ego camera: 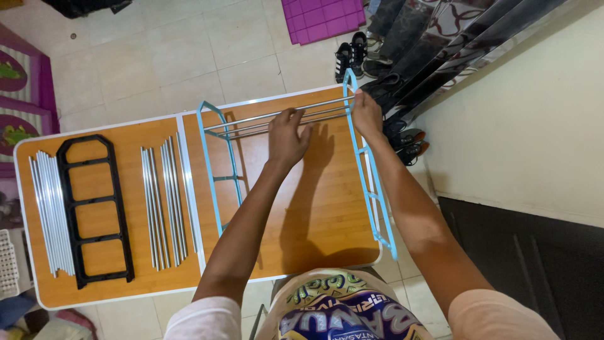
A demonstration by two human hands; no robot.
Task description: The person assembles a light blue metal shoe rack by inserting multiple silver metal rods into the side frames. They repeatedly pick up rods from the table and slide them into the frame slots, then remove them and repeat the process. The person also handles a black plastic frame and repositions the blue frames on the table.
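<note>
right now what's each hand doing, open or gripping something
Left hand: fingers curled over the silver rods of the blue rack, gripping them.
Right hand: closed on the rod ends at the blue side frame.

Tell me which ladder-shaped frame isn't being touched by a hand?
The black side frame, lying flat on the table's left half between bundles of metal rods. The two blue frames stand upright, joined by rods that both hands grip.
</note>
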